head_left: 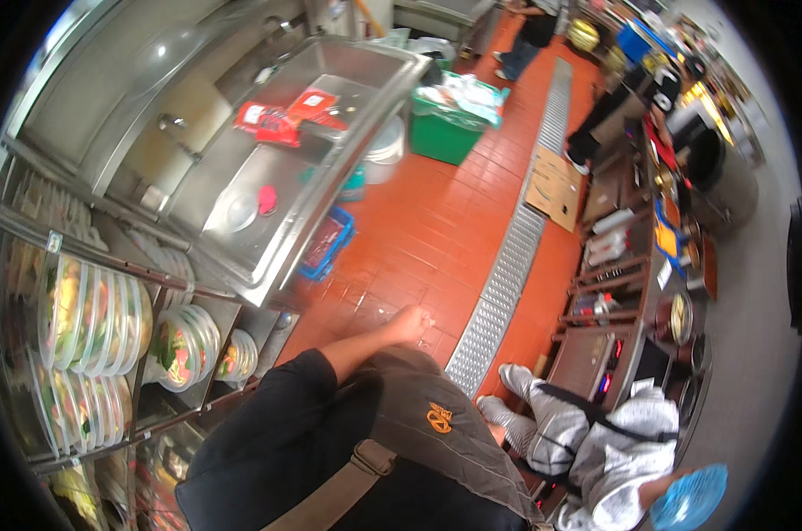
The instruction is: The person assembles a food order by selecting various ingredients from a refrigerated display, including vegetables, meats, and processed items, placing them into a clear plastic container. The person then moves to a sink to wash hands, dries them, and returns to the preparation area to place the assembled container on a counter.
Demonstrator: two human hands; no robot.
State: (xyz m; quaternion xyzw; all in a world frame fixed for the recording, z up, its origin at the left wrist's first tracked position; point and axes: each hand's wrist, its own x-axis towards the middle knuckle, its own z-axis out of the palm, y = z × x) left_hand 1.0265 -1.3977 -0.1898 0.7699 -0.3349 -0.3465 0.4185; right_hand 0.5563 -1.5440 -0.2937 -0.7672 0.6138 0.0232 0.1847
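One arm shows in the head view: a bare forearm in a black sleeve reaches out from the near centre over a dark apron, ending in a hand (411, 323) hanging above the red tile floor (418, 230). Which arm it is I cannot tell for certain; it looks like the left hand. Its fingers seem curled loosely and nothing shows in them, though blur hides how far they close. The other hand is out of sight.

Just right of that hand, a grey metal drain grate (507, 274) runs away across the floor toward the far end. At the near right, a person in a grey top and a blue hair net (688, 496) crouches beside a low appliance.

At the near left, racks (91, 310) hold rows of clear lidded salad bowls (184, 345) standing on edge. Beyond them the steel surface (330, 177) has a sunken basin with a round red thing (267, 200) in it and red packets (281, 117) lying further off. A blue crate (327, 245) sits on the floor under its edge.

Farther still stands a green bin (445, 133) stuffed with pale bags, a flat piece of cardboard (553, 186) lies by the grate, and another person (529, 35) stands at the far end.
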